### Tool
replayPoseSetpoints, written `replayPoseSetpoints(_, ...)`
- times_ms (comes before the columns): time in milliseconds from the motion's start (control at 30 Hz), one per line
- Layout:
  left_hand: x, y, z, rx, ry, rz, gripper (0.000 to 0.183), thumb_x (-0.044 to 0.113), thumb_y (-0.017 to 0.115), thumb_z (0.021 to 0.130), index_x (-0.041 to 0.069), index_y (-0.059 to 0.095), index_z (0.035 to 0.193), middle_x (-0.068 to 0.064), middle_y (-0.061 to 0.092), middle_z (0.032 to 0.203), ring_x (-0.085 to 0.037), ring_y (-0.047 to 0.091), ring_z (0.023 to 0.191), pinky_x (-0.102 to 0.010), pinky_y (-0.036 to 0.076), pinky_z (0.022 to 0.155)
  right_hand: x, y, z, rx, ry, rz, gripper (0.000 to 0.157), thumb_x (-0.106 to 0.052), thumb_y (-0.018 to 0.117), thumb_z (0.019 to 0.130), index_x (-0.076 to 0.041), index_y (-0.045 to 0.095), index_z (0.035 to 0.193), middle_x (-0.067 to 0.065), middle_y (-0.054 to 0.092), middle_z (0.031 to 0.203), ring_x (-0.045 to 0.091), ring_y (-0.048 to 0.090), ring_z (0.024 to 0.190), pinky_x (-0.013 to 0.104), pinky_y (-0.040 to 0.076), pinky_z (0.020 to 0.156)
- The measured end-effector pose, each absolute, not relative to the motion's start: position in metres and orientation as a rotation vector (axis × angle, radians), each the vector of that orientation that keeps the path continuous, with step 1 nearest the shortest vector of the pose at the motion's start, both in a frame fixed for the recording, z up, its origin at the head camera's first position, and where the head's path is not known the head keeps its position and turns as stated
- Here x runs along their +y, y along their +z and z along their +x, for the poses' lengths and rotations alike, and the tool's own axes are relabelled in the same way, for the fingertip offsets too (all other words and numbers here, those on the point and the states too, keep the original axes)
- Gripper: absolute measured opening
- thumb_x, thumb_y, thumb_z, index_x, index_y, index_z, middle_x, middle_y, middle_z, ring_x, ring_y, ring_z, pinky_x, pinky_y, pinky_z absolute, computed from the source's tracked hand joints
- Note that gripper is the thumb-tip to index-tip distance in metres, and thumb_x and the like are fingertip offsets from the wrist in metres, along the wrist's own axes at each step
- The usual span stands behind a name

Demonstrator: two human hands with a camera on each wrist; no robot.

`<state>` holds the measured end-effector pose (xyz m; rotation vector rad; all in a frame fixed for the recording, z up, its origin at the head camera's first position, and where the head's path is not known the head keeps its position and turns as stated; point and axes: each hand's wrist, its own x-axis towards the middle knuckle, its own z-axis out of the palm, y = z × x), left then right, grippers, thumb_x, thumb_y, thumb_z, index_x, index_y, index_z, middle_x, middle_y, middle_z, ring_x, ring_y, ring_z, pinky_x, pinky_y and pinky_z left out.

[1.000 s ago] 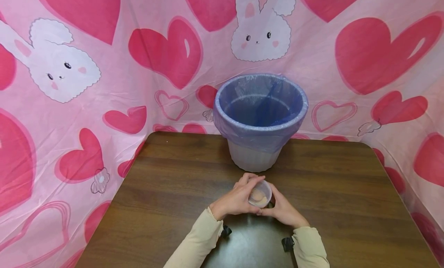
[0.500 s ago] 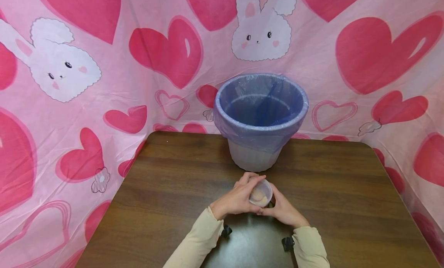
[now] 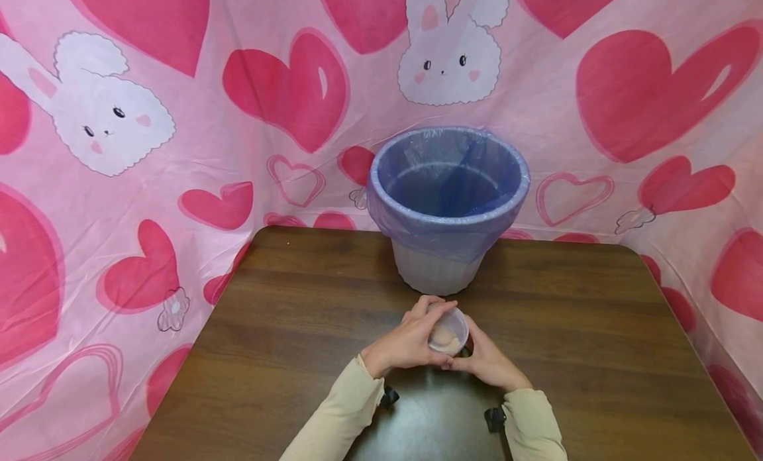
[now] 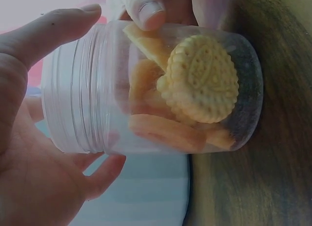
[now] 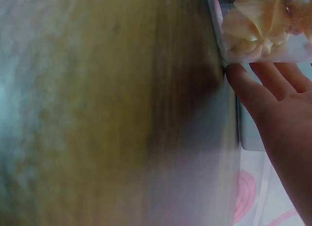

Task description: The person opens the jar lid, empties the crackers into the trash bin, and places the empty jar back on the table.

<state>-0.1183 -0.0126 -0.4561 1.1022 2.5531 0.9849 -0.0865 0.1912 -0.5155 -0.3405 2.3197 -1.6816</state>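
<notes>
Between both hands is a clear plastic jar (image 3: pixel 448 334), upright, with several biscuits in it. The left wrist view shows a round scalloped biscuit (image 4: pixel 202 80) against the wall. My left hand (image 3: pixel 405 342) grips the ridged screw top, thumb on one side and fingers on the other. My right hand (image 3: pixel 490 363) holds the jar's lower body, its thumb (image 4: pixel 146 11) pressed on the side. A flower-shaped biscuit (image 5: pixel 258 24) shows above the right fingers in the right wrist view. Whether the jar's base touches the table I cannot tell.
A white bin (image 3: pixel 438 265) with a blue plastic liner stands just beyond the hands, near the table's back edge. The brown wooden table (image 3: pixel 286 328) spreads around. A pink cloth (image 3: pixel 286 136) with hearts and rabbits hangs behind and at both sides.
</notes>
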Motion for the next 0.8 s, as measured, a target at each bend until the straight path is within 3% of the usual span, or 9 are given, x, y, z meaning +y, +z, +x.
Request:
replayPoseSetpoints(300, -0.0126, -0.4562, -0.1183, 2.56, 0.989, 1.125, 0.09, 0.034, 0.082, 0.075, 0.023, 0.033, 0.15, -0.007, 0.035, 0.141, -0.022, 0.041, 0.126, -0.04, 0.037, 0.102, 0.1922, -0.5172, -0.0872, 2.335, -1.672, -0.353, 0.099, -0.026, 0.086, 0.07, -0.02, 0.027, 0.15, 0.007, 0.04, 0.148, 0.019, 0.04, 0.13, 0.015, 0.035, 0.1)
replayPoseSetpoints(800, -0.0141, -0.4531, -0.1161, 2.558, 0.984, 1.115, 0.084, 0.036, 0.077, 0.08, 0.023, 0.032, 0.15, -0.007, 0.031, 0.145, -0.023, 0.034, 0.131, -0.042, 0.031, 0.102, 0.192, -0.5169, -0.0861, 2.275, -1.727, -0.382, 0.102, -0.022, 0.085, 0.072, -0.024, 0.022, 0.152, 0.007, 0.034, 0.153, 0.027, 0.036, 0.135, 0.014, 0.035, 0.1)
